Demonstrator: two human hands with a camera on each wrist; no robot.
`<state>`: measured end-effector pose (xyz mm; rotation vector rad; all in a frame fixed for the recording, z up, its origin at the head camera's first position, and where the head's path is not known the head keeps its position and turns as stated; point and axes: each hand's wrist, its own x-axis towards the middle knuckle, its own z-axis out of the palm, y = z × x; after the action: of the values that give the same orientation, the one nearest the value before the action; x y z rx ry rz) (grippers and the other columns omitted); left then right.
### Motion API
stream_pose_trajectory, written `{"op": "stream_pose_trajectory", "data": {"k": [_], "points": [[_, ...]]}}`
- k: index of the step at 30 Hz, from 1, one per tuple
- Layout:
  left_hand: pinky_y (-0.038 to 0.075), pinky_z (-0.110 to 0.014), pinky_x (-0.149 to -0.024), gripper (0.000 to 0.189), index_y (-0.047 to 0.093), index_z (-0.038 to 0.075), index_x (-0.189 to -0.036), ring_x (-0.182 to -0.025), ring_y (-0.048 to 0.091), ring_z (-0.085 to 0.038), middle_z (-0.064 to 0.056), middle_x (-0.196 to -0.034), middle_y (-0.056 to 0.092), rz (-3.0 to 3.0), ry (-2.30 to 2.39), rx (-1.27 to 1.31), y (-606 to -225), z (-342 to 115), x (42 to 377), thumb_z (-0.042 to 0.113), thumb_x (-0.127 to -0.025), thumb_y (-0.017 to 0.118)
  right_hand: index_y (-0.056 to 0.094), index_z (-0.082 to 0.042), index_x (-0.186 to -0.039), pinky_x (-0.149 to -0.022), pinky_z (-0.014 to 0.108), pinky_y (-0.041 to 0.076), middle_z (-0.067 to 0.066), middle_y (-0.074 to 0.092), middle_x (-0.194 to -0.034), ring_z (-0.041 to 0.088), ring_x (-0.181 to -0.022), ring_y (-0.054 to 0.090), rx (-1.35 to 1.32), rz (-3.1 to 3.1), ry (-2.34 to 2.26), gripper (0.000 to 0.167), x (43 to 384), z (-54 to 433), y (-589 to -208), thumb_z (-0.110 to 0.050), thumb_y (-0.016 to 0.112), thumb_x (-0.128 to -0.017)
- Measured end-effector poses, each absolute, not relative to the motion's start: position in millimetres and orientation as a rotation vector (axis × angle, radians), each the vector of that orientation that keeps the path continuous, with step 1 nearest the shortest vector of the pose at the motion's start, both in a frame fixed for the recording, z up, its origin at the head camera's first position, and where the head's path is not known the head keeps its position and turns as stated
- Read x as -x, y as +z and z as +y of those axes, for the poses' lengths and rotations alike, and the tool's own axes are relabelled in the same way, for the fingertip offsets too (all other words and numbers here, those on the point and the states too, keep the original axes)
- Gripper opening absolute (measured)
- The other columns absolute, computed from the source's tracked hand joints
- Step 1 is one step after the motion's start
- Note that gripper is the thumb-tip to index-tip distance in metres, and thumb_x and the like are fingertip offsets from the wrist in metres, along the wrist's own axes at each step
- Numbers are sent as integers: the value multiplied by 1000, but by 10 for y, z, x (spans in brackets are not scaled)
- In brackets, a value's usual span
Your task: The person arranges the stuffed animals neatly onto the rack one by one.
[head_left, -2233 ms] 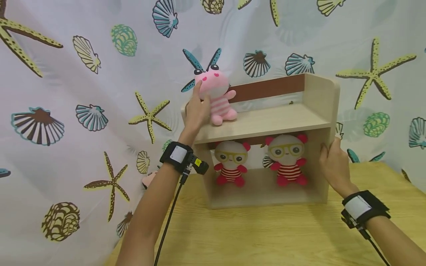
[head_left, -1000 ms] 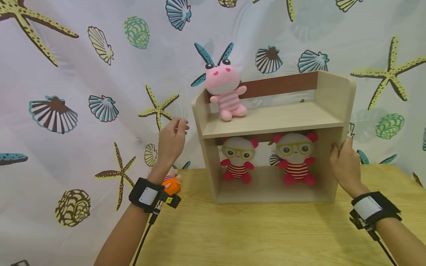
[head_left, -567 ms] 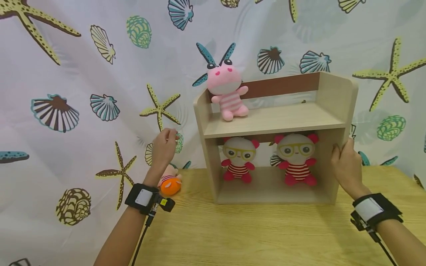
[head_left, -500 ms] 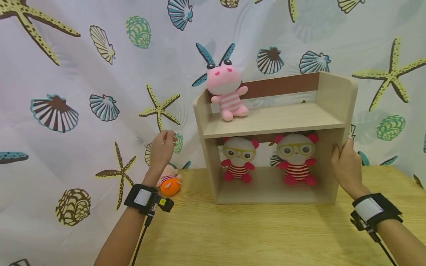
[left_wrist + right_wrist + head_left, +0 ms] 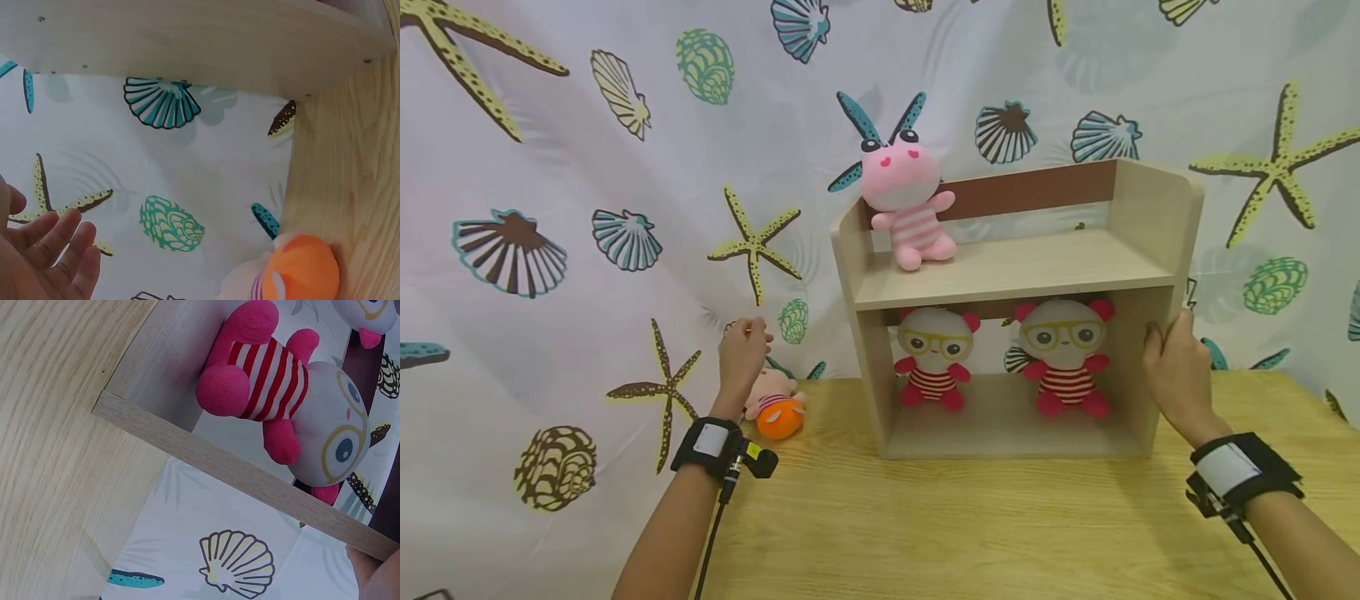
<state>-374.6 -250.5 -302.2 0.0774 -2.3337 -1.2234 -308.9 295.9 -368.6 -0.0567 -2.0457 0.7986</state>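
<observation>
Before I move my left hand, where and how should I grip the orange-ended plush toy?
Likely around the orange end of the plush toy, left hand coming from above and the near side: that rounded end faces you, while the patterned cloth hangs behind.

Red-striped plush inside the wooden shelf
</observation>
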Motion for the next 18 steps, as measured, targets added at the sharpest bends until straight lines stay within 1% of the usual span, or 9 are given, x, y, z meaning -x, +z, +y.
{"op": "stream_pose_trajectory", "data": {"k": [4,7,11,14,18], "points": [[54,-37,-79,49,52,-3,-134,-102,63,-37,-23,-117,65,-2357,-1284,-177,-3172,-2631,3867,35,-107,37,40,17,-120,-59,68,43,46,56,-94,64,-80,57,65,-2037,792,34,3116,2960,-3696,-12,45,-103],[51,-47,-91,52,49,-4,-138,-106,62,-38,-25,-121,63,-2376,-1317,-242,-3257,-2714,3935,35,-107,36,40,17,-120,-58,68,43,46,56,-93,64,-79,57,62,-2037,795,34,3125,2961,-3706,-12,45,-102],[49,-49,-92,51,48,-5,-139,-105,62,-39,-25,-121,62,-2407,-1313,-290,-3369,-2790,3996,33,-106,38,40,17,-119,-58,68,43,45,56,-93,63,-78,58,61,-2041,800,34,3112,2969,-3712,-12,45,-102],[47,-52,-93,50,48,-6,-138,-107,60,-41,-25,-120,61,-2423,-1293,-313,-3479,-2828,4045,30,-104,40,41,17,-118,-57,67,43,44,56,-91,62,-76,58,60,-2040,802,33,3100,2981,-3711,-12,45,-102],[43,-55,-99,50,45,-8,-139,-116,53,-43,-29,-127,56,-2413,-1323,-355,-3591,-2852,4085,26,-103,44,41,17,-120,-58,67,44,43,56,-91,62,-78,59,44,-2044,802,34,3108,3003,-3710,-12,45,-103]]}}
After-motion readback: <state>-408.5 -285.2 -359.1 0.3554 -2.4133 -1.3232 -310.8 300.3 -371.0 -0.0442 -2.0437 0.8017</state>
